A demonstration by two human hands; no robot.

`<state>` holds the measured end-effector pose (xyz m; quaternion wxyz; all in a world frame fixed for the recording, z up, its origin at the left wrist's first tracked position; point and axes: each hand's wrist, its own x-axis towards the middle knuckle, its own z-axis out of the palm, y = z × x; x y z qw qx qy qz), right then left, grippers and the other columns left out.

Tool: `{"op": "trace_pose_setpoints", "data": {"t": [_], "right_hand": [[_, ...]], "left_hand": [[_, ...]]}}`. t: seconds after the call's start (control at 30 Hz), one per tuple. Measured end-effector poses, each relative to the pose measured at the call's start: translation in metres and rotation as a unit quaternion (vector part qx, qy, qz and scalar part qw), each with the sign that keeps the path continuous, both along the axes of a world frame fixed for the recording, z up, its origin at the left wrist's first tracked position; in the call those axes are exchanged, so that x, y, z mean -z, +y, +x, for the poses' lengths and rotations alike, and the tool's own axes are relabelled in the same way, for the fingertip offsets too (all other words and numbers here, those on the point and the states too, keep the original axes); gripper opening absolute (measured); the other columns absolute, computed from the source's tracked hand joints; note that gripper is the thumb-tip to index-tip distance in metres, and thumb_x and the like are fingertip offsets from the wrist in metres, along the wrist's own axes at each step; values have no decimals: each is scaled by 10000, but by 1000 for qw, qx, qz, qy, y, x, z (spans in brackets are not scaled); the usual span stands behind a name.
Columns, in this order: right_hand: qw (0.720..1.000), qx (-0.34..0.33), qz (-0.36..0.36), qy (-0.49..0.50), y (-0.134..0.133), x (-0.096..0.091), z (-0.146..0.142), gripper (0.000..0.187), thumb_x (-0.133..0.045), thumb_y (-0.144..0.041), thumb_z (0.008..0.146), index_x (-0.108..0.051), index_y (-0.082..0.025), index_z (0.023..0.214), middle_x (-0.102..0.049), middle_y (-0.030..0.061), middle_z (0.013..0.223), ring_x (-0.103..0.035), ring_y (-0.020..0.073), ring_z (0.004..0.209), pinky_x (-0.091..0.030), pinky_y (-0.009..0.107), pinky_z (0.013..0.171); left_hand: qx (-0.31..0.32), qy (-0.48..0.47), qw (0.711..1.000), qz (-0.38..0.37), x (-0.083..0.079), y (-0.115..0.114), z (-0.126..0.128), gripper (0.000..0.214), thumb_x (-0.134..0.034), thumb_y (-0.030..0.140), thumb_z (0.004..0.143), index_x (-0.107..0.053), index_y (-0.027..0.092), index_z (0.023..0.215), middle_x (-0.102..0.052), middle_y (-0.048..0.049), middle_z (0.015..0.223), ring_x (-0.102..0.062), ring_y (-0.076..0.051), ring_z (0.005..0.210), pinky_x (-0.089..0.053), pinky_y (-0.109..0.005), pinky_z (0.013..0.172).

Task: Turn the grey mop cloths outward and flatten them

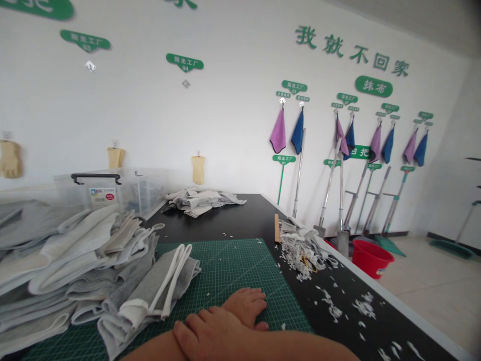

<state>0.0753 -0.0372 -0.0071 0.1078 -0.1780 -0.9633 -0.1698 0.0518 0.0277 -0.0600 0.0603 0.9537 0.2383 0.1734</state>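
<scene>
My left hand (246, 305) lies palm down on the green cutting mat (240, 255), its fingers loosely bent, pointing right, with nothing held. Crossing over it, my right hand (210, 326) rests on the left forearm near the wrist, fingers draped and slightly apart. Left of the hands, a folded grey fabric piece with white straps (165, 281) sits on the mat. Beside that is a large heap of grey and white cloth pieces (86, 245), layered and overlapping. Neither hand touches the fabric.
Another cloth pile (203, 200) lies at the table's far end, near a clear plastic box (150, 193). To the right are a wooden strip (277, 228), white scraps (304, 250) and the table edge. A red bucket (372, 258) and mops stand on the floor beyond.
</scene>
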Motion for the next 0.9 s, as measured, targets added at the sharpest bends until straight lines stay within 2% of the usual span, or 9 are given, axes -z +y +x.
{"op": "trace_pose_setpoints", "data": {"t": [0.33, 0.9], "right_hand": [[1000, 4, -3, -11, -1, -3, 0, 377, -431, -391, 908, -392, -123, 1170, -598, 52, 876, -603, 216, 693, -481, 355, 572], [1000, 1, -9, -10, -1, -3, 1, 395, -406, -399, 915, -372, -122, 1195, -597, 61, 902, -587, 218, 704, -469, 355, 577]], "left_hand": [[-3, 4, 1000, -8, -6, -3, -1, 491, -535, 532, 826, -566, 184, 1172, -531, -78, 1310, -438, -257, 1246, -338, -427, 1035], [1, 5, 1000, 4, -4, -2, 0, 481, -523, 533, 831, -567, 188, 1162, -539, -79, 1301, -444, -252, 1242, -345, -419, 1029]]}}
